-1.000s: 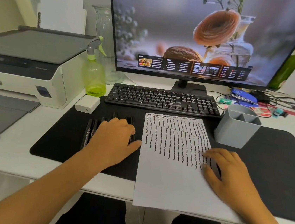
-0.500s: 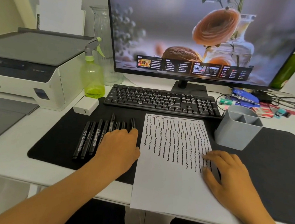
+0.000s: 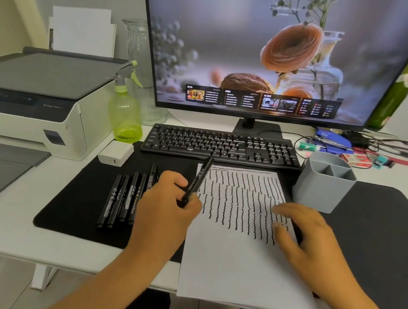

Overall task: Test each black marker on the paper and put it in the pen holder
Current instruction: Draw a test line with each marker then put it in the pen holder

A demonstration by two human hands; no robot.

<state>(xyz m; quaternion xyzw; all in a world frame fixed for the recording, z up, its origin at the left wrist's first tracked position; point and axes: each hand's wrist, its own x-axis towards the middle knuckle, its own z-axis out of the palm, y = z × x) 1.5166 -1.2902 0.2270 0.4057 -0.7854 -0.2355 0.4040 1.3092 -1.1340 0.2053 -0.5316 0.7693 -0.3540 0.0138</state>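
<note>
A white desk is filling the view, with a black desk mat point(image 3: 380, 225) spread across it, a keyboard point(image 3: 221, 146) and a large monitor point(image 3: 273, 50) behind, and a printer point(image 3: 31, 99) sitting off to the left beside a green spray bottle point(image 3: 125, 115).

The left hand point(image 3: 166, 206) is now lifting one black marker point(image 3: 199, 179) clear of the row of markers point(image 3: 127, 196) lying on the mat — a moment ago that hand was lying flat over the row with nothing in it. The fingers are closing round the lower barrel, and the marker is tilting up and away, its far end hanging over the top left corner of the paper point(image 3: 231, 259). Whether the cap is on or off is too blurred to tell.

The right hand point(image 3: 301, 231) is resting spread and empty on the right side of the paper, pinning it, much as it was before. The sheet is already carrying many wavy black columns across its upper half; the lower half is blank.

The grey pen holder point(image 3: 321, 190) is standing just beyond the paper's top right corner, and its compartments are looking empty from here — so the sorting seems to be only starting, with the remaining markers waiting in the row. The likely next step is uncapping and drawing a test line.
</note>
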